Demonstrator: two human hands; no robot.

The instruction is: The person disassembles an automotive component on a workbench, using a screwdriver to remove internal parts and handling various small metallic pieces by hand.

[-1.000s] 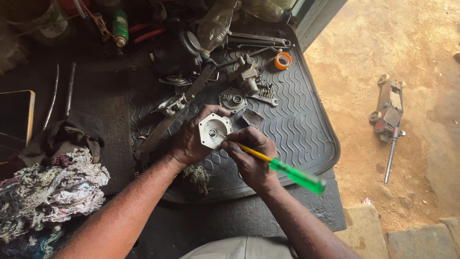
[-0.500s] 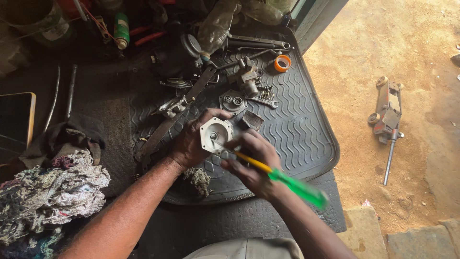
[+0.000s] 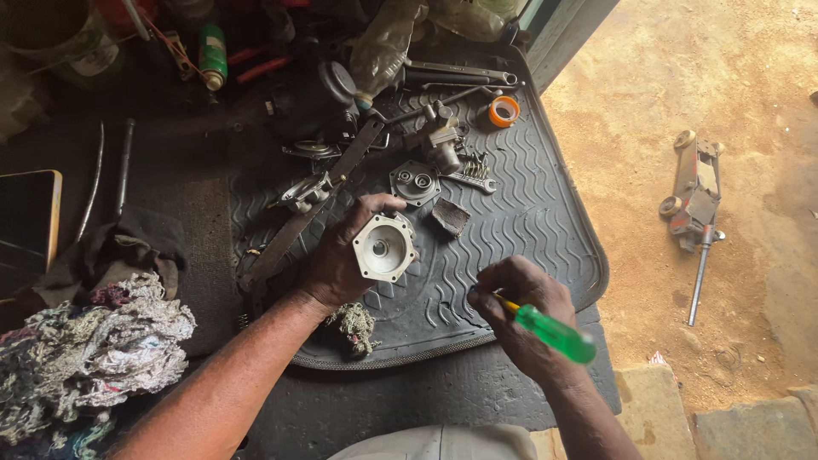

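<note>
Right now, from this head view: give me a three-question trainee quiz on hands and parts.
1. True or false: the left hand holds a pale metal housing.
2. What does the right hand grip? A) wrench B) green-handled screwdriver C) tape roll
3. Fill in: the orange tape roll lies on the ribbed ____ mat.

Key: 1 true. 2 B. 3 rubber.
</note>
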